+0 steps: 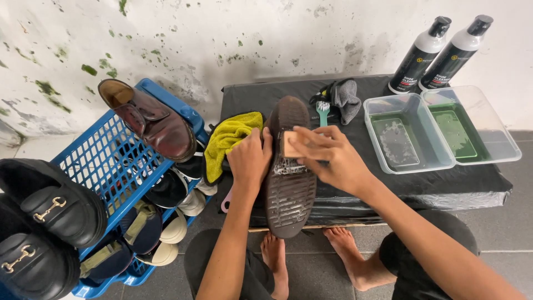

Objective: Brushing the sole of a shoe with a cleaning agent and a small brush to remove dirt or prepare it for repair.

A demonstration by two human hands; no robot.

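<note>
Right hand [327, 153]: closed around a wooden brush [291, 145], pressed to the upturned sole of a brown shoe [288, 178]; foam shows on the sole beside the brush. Left hand [250, 158]: clamped on the shoe's side, steadying it on the black-covered table [444, 186]. Step judged: scrubbing the sole, mid-section. Next move calls for a firm hold and strokes toward the heel. Nearby: yellow cloth [230, 136], two clear tubs [438, 130] holding liquid, two bottles [438, 53], blue crate [111, 166] of shoes.
</note>
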